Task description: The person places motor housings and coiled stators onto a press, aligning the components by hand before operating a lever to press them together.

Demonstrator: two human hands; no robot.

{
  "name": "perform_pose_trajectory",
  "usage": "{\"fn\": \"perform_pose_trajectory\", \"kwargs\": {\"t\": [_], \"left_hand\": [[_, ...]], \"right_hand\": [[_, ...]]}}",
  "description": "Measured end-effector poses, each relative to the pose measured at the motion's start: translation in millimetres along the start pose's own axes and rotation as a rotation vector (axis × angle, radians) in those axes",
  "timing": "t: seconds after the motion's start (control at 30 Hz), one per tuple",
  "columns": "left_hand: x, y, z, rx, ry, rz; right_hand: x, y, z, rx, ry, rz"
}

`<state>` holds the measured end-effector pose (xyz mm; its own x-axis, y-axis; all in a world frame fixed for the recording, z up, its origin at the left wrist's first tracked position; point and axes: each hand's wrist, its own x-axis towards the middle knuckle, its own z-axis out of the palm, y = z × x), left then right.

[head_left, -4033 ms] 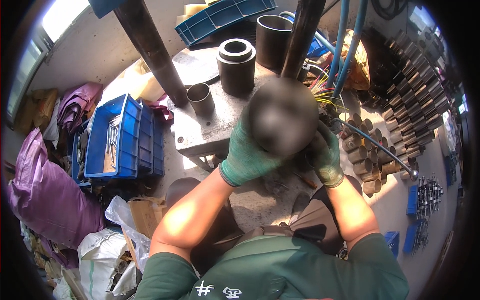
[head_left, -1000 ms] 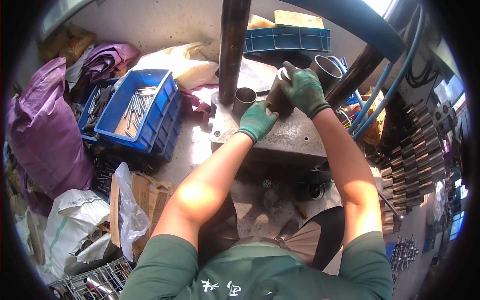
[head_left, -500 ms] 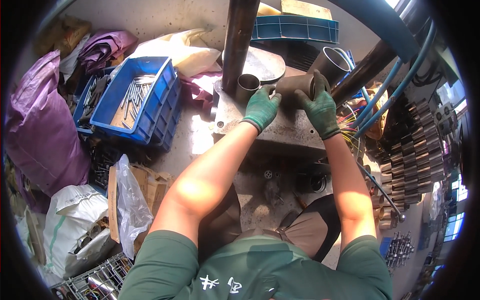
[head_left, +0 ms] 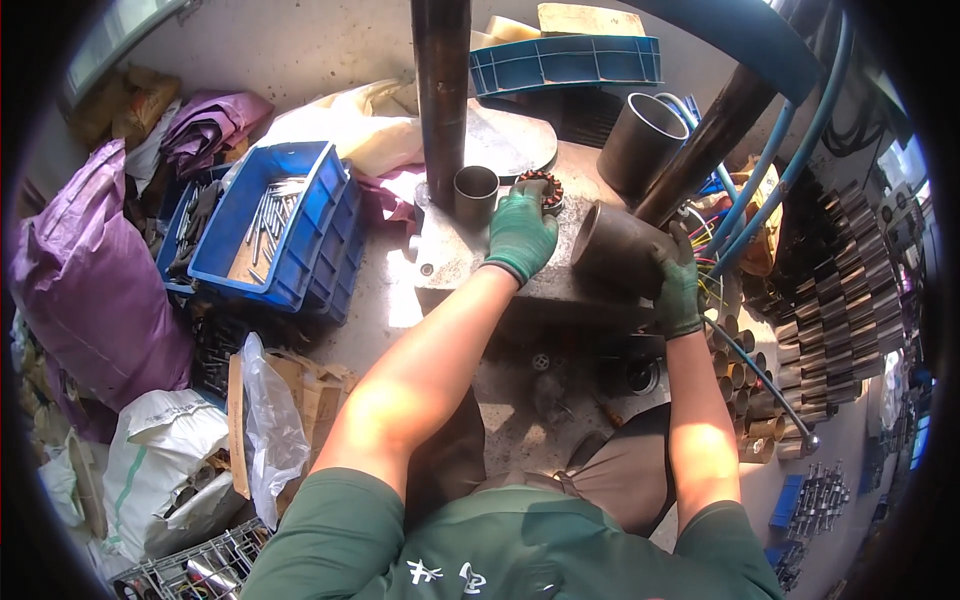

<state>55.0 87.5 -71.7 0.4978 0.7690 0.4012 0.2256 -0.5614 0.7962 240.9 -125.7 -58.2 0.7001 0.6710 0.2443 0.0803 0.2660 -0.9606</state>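
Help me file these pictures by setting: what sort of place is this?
Likely a metalworking or machine-assembly workshop. Three things suggest it: the blue crate holding thin metal rods, the rows of stacked metal tubes at the right, and the wide dark tube in the gloved right hand.

The counter (head_left: 462,262) is a thick grey metal slab, scuffed and partly sunlit, reaching from under the left grip (head_left: 523,232) across to the right grip (head_left: 675,278). Near its front corner, to the left of the left grip, is a small round hole (head_left: 427,270). A short open tube (head_left: 476,195) stands upright just left of that grip, close to a dark post (head_left: 441,110). A flat round plate (head_left: 515,135) lies beyond the left grip. Farther back than the right grip stands a tall, wide pipe (head_left: 640,150). Whether the coil (head_left: 552,186) at the left grip's fingertips rests on the counter cannot be told.
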Motion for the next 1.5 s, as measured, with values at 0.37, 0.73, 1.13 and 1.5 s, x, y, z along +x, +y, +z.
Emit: {"fn": "perform_pose_trajectory", "kwargs": {"t": [0.37,0.73,1.13,1.5], "left_hand": [[-5.2,37.9,-56.1,0.406,-0.482,-0.067],[-45.7,48.9,-128.6,0.606,-0.292,0.015],[-67.1,96.1,20.5,0.273,-0.079,0.533],[-61.2,105.9,33.3,0.282,-0.022,0.457]], "right_hand": [[-0.6,8.1,14.7,0.122,0.207,0.04],[-15.7,-19.8,89.5,-0.076,0.284,0.026],[-12.8,3.0,2.2,0.648,0.215,0.439],[-21.4,-21.1,-79.2,0.326,0.407,0.384]]}}
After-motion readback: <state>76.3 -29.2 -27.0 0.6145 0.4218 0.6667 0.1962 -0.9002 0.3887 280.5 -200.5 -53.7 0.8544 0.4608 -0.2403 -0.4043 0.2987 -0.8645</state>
